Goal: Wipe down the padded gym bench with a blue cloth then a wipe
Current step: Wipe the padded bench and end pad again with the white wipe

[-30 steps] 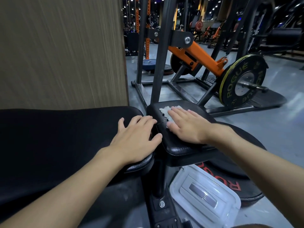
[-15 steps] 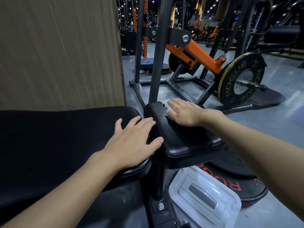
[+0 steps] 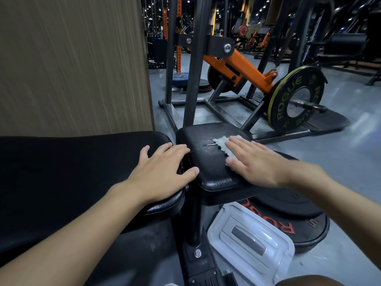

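black vinyl fills the left of the view: the long pad [image 3: 61, 172] of the bench, pebbled and faintly shiny, firm-looking with a little give. the left hand [image 3: 162, 172] lies flat on its rounded end, fingers straight and spread, gripping nothing, thumb reaching across the gap toward the small seat pad [image 3: 206, 176]. that pad sits just beside the long one and has the same grained black cover.

on its top, toward the far right, lies the wipe [image 3: 221, 143]: white, thin and crinkled, its scalloped edge peeking out beyond the fingertips. the right hand [image 3: 253, 162] presses it down, palm flat, fingers straight and together, not pinching at all.

by the look of it the wipe is feather-light, limp and probably damp. it would likely bunch or slip free unless flat fingers pin it. for a lift, that loose edge ahead of the fingertips is the place to pinch. the bench looks heavy and fixed, simply a surface to bear down on.

no blue cloth shows. below right, a clear plastic container [image 3: 251, 238] rests on the floor against stacked weight plates [image 3: 292, 226].
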Demonstrator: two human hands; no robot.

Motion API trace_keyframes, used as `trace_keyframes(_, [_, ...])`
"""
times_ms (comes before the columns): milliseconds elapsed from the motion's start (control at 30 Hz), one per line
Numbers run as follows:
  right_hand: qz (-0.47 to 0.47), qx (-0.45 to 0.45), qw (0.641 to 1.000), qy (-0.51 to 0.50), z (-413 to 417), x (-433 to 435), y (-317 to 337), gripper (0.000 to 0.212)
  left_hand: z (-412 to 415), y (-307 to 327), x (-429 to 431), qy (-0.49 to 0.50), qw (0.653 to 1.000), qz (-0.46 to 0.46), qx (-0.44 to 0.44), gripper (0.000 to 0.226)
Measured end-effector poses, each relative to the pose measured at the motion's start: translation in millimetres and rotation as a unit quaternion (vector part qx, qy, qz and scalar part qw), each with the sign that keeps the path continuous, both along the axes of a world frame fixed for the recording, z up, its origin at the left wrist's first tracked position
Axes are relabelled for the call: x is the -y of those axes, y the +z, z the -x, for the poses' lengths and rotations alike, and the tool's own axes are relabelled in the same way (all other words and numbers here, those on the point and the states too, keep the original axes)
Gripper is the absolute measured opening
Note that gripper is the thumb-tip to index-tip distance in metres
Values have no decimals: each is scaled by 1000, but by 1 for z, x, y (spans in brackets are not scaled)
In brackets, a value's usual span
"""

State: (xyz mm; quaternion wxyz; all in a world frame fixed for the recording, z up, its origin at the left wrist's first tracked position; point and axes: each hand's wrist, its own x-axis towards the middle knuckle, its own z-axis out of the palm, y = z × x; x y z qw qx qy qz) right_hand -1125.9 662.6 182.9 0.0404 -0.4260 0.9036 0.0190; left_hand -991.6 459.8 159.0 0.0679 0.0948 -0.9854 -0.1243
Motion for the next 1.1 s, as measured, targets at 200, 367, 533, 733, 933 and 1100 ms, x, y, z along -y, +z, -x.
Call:
trace_keyframes(200, [-5, 22, 1000, -4, -13, -25, 1, 63, -2, 1, -2, 0, 1000, 4, 7, 64])
trace_keyframes(367, [2, 27, 999, -41, 38, 19, 2, 62, 0, -1, -1, -2, 1000, 8, 4, 65])
trace_keyframes(533, [17, 55, 994, -93, 97, 73, -1, 64, 3, -2, 2, -1, 1000, 5, -13, 65])
trace_keyframes(733, [9, 17, 998, -55, 75, 122, -6, 63, 5, -4, 1, 25, 999, -5, -39, 77])
trace_keyframes(933, [27, 10, 997, 69, 37, 138, -10, 57, 4, -5, 3, 36, 999, -7, -39, 94])
trace_keyframes(1100, [10, 26, 1000, -4, 63, 83, -1, 59, 2, -4, 5, 19, 1000, -6, -24, 88])
